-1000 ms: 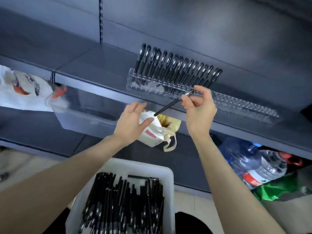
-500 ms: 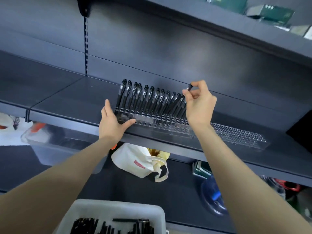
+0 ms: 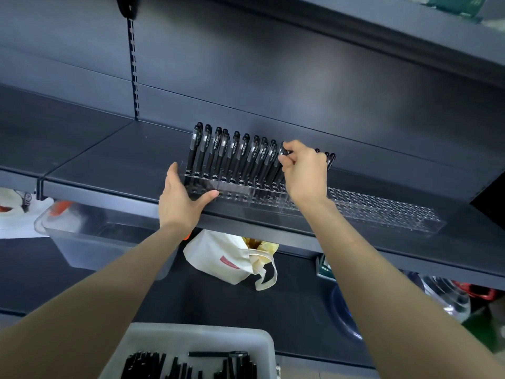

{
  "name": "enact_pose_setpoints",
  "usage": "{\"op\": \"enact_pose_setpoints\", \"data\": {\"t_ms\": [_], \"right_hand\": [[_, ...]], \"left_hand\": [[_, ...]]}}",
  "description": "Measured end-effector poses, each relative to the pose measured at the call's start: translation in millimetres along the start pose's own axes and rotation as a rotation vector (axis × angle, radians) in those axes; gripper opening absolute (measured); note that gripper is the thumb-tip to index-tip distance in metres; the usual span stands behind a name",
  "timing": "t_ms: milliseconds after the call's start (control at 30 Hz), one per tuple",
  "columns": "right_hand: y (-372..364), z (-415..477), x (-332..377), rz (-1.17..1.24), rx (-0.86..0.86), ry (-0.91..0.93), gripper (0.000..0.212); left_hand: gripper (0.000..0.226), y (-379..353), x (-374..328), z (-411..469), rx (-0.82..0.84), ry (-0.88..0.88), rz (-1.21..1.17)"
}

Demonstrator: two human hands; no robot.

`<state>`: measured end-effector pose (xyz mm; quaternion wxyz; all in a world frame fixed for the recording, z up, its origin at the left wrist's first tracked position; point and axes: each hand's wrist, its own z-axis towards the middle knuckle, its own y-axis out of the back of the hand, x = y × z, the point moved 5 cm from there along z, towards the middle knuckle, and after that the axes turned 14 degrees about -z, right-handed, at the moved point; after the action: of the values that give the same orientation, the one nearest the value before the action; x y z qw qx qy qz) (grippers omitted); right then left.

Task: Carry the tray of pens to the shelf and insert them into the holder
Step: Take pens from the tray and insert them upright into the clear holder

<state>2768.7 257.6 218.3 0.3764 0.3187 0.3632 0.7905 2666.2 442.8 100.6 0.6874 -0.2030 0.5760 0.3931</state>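
While left hand braces holder flat-fingered | right hand pinches pen, slot hidden | tray cut off below

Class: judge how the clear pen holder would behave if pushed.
The clear holder looks stiff: straight edges. Likely light and apt to slide on the smooth shelf: the left hand braces its end while the right hand seats a pen.

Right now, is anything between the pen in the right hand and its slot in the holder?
Nothing visible. The right hand pinches the pen by its top, beside the standing pens; the left hand braces the holder at its other end.
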Motion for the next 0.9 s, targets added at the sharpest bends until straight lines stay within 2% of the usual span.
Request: {"op": "enact_pose_setpoints", "data": {"t_ms": [233,333,433,667,800,900], "right_hand": [[3.8,-18.9,1.8,0.021,-0.057,-0.063,0.038],[-0.4,-46.4,3.4,0.092,-0.094,-0.084,0.033],[-21.1,-90.4,7.7,0.162,-0.060,-0.078,0.030],[-102.0,-224.3,10.3,0.230,0.296,-0.151,0.027],[-140.5,-305.5,9.4,0.188,0.533,-0.175,0.036],[-163.5,-357.7,8.1,0.165,0.675,-0.227,0.038]], "left_hand": [[0.111,4.4,-1.3,-4.7,0.061,-0.011,-0.007],[0.106,14.6,1.0,-23.2,0.088,-0.072,0.070],[0.097,34.2,19.8,-60.0,0.112,-0.142,0.200],[0.091,81.1,113.7,-173.0,0.351,0.058,0.521],[0.092,103.0,154.4,-228.8,0.415,0.197,0.594],[0.093,107.6,171.5,-255.7,0.419,0.219,0.658]]}}
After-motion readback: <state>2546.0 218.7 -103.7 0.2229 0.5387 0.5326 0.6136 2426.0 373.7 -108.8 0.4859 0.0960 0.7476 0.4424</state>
